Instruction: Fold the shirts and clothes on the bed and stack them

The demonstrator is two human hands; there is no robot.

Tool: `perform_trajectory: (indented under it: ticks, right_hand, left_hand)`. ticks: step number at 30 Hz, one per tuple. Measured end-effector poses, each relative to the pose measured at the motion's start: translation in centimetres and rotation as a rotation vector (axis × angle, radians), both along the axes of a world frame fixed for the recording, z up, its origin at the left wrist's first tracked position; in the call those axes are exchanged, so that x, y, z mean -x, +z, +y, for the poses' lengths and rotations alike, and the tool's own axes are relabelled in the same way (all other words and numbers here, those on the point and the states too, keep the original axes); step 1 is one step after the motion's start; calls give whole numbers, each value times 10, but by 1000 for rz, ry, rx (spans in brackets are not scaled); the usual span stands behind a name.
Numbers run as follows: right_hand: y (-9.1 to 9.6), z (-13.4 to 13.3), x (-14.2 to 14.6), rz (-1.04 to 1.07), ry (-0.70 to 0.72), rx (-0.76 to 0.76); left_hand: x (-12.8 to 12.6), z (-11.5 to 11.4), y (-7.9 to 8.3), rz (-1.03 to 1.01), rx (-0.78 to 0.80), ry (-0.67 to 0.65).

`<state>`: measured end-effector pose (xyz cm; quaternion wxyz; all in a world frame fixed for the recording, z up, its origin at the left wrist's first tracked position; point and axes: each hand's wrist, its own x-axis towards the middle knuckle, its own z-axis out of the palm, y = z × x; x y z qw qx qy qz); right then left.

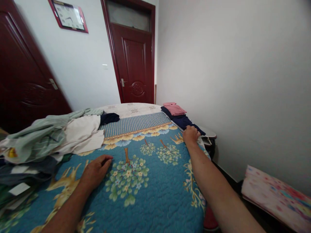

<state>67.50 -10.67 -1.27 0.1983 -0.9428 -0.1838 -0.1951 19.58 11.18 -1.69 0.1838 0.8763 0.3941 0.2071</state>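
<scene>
My right hand (191,134) reaches to the near edge of a folded navy garment (183,122), its fingers curled at the cloth. A folded pink garment (175,108) lies on top of the navy one, toward the back. Over the blue patterned bedspread (155,187), my left hand (97,170) holds nothing; its fingers are loosely bent, with the thumb apart. To the left of it lies a loose heap with a green striped garment (48,126), a cream-white garment (81,132) and a dark navy piece (109,118).
Dark clothes with white tags (19,188) lie at the front left of the bed. A wall (230,64) runs along the right side. Beside the bed stand a small round-topped stand (210,135) and a pink floral box-like item (277,197). Red-brown doors (134,61) are beyond.
</scene>
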Motion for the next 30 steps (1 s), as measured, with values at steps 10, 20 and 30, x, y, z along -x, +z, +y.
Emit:
perform_trajectory:
  ticks: [10,20,30]
  right_hand:
    - [7,6,7,-162,124,-100]
    - [21,89,-28,-45,449,46]
    - [28,165,-96,94,223,58]
  left_hand:
    - [4,-2,-2,-29,-38,-32]
    - [5,-4,-3,-65,-6,-6]
    - [8,-4,-10,-76,64,72]
